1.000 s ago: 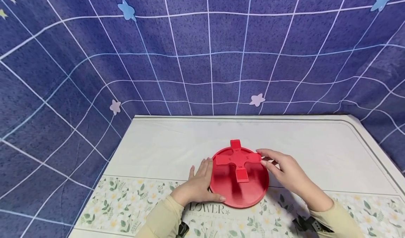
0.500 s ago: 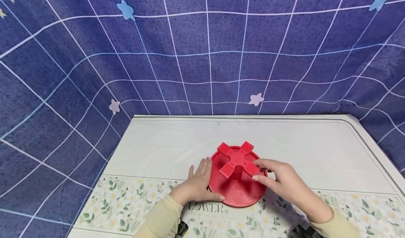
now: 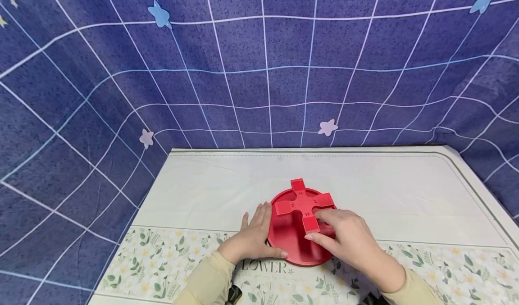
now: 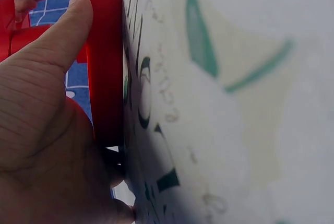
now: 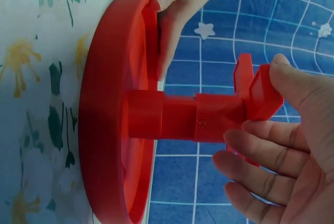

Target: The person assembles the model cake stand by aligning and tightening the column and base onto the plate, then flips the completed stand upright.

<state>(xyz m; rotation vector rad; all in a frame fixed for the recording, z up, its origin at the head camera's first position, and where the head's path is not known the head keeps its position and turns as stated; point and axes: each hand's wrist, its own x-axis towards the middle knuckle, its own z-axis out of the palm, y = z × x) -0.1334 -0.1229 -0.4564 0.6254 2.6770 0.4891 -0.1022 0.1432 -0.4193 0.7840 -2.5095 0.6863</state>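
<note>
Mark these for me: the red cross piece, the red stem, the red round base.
Red cross piece (image 3: 302, 203): head view, centre of its top.
Red stem (image 5: 179, 118): right wrist view, narrower middle section.
Red round base (image 5: 103, 117): right wrist view, outer side wall.

The head view looked forward and down from the near side, above the table (image 3: 227, 183), to the far curtain (image 3: 247, 86). Both wrist views, turned sideways, sat low and close: the left one skimmed the table beside the red base (image 4: 107, 72), the right one faced that base side-on. They shared base, red cross (image 5: 265, 97), left hand (image 3: 253, 236) and right hand (image 3: 352, 236).
</note>
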